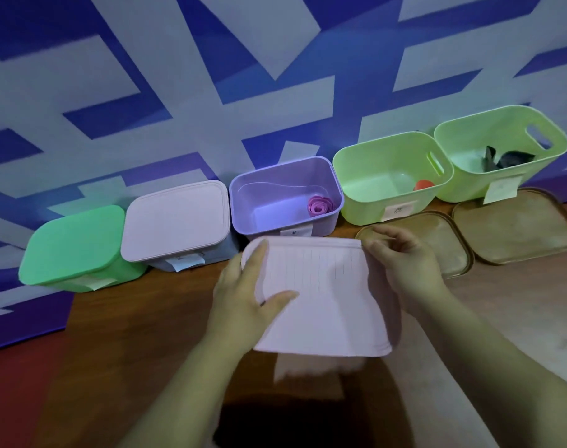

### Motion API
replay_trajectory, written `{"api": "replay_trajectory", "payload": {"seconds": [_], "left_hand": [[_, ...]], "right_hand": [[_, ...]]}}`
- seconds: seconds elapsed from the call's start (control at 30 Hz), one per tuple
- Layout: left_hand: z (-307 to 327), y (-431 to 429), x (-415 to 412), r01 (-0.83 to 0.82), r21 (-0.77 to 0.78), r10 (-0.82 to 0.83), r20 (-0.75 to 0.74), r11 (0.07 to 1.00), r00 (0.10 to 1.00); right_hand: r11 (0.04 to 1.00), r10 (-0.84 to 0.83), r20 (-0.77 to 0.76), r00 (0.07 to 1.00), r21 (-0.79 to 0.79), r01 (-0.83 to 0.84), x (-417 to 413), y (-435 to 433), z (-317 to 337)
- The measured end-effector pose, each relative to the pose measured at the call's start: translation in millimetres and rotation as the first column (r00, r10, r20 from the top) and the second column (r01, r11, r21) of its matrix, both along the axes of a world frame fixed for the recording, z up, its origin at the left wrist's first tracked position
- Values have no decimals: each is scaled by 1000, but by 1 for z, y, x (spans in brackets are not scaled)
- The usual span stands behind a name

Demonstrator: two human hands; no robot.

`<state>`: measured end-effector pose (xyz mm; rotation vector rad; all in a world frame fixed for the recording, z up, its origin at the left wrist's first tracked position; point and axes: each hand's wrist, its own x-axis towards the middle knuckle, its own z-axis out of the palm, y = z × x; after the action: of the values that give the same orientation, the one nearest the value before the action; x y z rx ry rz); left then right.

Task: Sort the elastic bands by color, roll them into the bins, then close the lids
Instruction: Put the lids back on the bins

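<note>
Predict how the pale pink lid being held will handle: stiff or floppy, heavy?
Probably stiff: the pale pink lid looks flat though the left hand and right hand grip only its edges. Likely light, since thumb-and-finger grips carry it. Its faintly lined face may give some grip.

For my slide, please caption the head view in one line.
Left hand and right hand hold a pink lid before the open purple bin containing a pink band.

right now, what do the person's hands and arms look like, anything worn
The left hand and right hand are bare: no gloves, watch or bracelet. Forearms bare, no sleeves showing. A small dark mark, perhaps a ring, shows on the left thumb.
</note>
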<state>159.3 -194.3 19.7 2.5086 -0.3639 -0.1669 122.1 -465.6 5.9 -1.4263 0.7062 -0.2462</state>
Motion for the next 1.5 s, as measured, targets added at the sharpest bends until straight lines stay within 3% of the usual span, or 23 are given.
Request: {"api": "replay_trajectory", "payload": {"seconds": [0.17,0.27,0.33,0.4,0.47,0.53,0.67,0.77,1.1,1.23,1.5], "left_hand": [[6,10,11,281,147,-279,-34,948,960],[9,11,27,308,237,-319,11,921,948],[8,10,40,243,259,-266,58,935,962],[2,9,53,169,276,-197,77,946,977],[-5,6,65,116,286,-151,105,951,983],[-14,5,77,79,295,-122,131,952,984],[-32,1,99,43,316,-98,160,948,982],[-44,-6,115,5,338,-61,155,941,986],[-61,-27,135,-56,467,-3,123,882,992],[-61,-28,139,-40,497,-12,100,867,995],[-57,-26,137,13,519,-53,62,855,997]], "right_hand": [[978,-130,-91,987,153,143,42,-10,6],[981,-94,-113,989,156,111,66,-9,11],[997,-62,-102,993,47,67,83,-6,13],[972,33,-102,994,-230,-55,101,-2,13],[836,201,-130,971,-495,-239,116,2,10],[662,382,-180,907,-632,-404,126,4,5],[314,527,-343,778,-772,-552,146,-3,-4],[185,530,-423,735,-788,-587,173,-10,-9],[-71,449,-557,699,-802,-593,216,-4,-31],[-36,464,-519,718,-821,-569,208,-5,-35],[-195,522,-524,672,-841,-505,172,-23,-54]]}}
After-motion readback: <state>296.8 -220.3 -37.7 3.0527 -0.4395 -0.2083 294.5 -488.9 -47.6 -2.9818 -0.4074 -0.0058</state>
